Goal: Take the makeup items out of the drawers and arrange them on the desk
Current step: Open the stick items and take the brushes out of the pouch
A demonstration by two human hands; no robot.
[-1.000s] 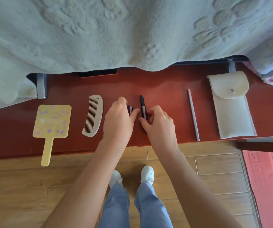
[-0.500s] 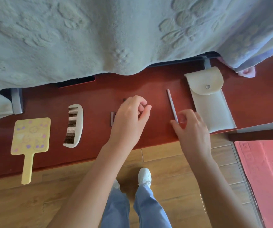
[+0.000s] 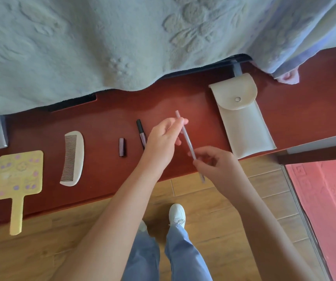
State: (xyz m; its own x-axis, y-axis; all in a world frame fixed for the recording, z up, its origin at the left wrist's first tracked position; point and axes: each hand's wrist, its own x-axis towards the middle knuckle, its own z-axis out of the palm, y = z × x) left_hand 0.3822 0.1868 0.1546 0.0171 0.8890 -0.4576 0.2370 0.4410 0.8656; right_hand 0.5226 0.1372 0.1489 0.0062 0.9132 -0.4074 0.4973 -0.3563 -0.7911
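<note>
Left fingers (image 3: 183, 121): curled, pinching the upper part of the thin grey pencil (image 3: 187, 138) near its far tip.
Right fingers (image 3: 203, 152): curled, pinching the same pencil lower down, thumb on top.
Left hand (image 3: 161, 140): over the counter's middle, knuckles up, forearm reaching in from below.
Right hand (image 3: 219, 167): at the counter's near edge, just right of the left hand.
Pencil: held between both hands, slanted, far end over the counter (image 3: 106, 118), near end showing against the floor (image 3: 41, 250).
Black liner pen (image 3: 140, 130): lying on the counter just left of the left hand, its near end hidden behind that hand.
Small dark tube (image 3: 122, 147): flat on the counter, just left of the pen, apart from it.
Comb (image 3: 73, 158): pale, further left, teeth facing left.
Hand mirror (image 3: 18, 175): yellow, at the far left, handle hanging over the counter's edge.
Pouch (image 3: 242, 122): cream, snap flap closed, right of the hands.
Blanket (image 3: 102, 37): pale green, draped over the back of the counter.
Mat (image 3: 325, 199): pink, on the floor at the right.
</note>
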